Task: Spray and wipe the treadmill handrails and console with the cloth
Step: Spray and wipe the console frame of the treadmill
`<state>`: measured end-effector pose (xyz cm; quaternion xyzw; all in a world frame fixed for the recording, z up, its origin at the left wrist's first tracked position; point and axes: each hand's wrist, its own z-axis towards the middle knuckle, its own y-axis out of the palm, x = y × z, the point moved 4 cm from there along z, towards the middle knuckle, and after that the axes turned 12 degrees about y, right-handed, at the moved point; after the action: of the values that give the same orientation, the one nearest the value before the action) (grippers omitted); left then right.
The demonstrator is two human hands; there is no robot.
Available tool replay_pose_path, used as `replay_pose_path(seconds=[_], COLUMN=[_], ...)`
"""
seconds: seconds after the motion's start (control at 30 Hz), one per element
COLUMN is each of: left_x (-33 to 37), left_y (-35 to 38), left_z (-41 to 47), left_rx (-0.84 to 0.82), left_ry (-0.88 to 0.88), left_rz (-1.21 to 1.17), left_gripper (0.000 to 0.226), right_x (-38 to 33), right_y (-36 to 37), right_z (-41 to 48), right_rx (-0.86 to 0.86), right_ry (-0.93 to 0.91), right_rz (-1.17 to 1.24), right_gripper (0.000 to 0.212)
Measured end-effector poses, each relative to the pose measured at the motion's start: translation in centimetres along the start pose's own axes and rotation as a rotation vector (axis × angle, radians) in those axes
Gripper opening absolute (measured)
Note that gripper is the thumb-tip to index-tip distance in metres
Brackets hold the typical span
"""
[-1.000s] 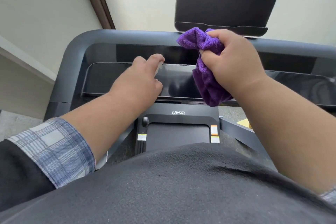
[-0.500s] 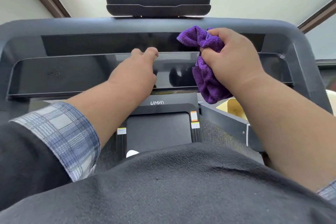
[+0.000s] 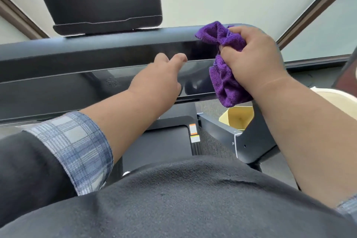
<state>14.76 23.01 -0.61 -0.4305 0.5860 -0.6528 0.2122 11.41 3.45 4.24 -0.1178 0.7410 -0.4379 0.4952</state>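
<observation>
1. My right hand [image 3: 253, 60] is up high and closed in a tight fist. It squeezes a purple cloth [image 3: 226, 75] that sticks out above and below my fingers.
2. My left hand [image 3: 160, 81] reaches forward with its back to me. Its fingers curl down out of sight, so I cannot tell what they do.
3. Both my forearms are bare, with the sleeves pushed up.

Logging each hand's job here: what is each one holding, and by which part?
The right hand grips the bunched purple cloth around its middle. The left hand shows nothing held; its palm is hidden.
</observation>
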Motion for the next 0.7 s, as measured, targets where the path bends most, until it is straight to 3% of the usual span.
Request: replay_pose_path(seconds=[0.13, 0.33, 0.7], left_x=[3.8, 5.5, 4.9], left_y=[2.4, 4.0, 2.2], left_z=[2.9, 5.0, 3.4], left_rx=[-0.058, -0.118, -0.049], left_ry=[0.064, 0.025, -0.040], left_rz=[0.031, 0.010, -0.006], left_gripper=[0.053, 0.047, 0.051], right_x=[3.2, 6.3, 7.3], right_y=[-2.1, -2.6, -3.5], right_z=[0.5, 1.0, 2.3], right_rx=[0.016, 0.011, 0.006], right_ry=[0.021, 0.048, 0.087], right_rz=[-0.001, 0.007, 0.121], right_gripper=[0.032, 0.038, 0.032])
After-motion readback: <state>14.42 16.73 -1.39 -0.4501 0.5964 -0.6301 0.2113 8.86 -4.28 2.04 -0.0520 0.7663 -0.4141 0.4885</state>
